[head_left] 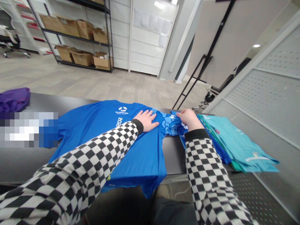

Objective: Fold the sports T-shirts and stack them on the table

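You've got a black wire shelving rack (75, 37) of cardboard boxes (84, 59) out beyond your bench (173, 153), and there's a crumpled purple cloth (14, 100) on its far left end!

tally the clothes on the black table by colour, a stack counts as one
blue t-shirt: 1 (blue fabric by the stack may be separate)
teal stack: 1
purple cloth bundle: 1
total: 3
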### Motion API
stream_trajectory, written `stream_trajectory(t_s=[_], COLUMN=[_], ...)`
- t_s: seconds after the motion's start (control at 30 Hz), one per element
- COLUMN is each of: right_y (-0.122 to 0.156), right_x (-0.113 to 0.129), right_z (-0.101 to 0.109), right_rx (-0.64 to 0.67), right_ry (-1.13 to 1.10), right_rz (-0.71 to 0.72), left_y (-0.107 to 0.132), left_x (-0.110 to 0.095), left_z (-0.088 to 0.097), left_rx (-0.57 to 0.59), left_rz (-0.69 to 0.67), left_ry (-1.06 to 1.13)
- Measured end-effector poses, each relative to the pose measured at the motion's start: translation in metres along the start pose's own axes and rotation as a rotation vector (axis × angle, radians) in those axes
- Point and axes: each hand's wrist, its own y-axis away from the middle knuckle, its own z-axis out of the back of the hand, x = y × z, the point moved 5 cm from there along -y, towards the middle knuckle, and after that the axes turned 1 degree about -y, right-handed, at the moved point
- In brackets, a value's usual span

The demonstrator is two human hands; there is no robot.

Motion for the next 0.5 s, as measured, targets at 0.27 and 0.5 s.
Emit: stream_trajectory(t_s=[0.27, 0.5], right_y=[0.037, 0.058], right_x=[0.065, 0.075], right_z=[-0.027, -0.071], right_rx=[-0.053, 0.382], right_ry=[0.026, 0.233], right_rz=[0.567, 0.523], left_y=[-0.003, -0.001], left_x=[0.002, 0.0], left_z=[-0.003, 0.006], left_rx=[-0.002, -0.097], left_rz=[0.006, 0.014], left_ry=[-0.01, -0.038])
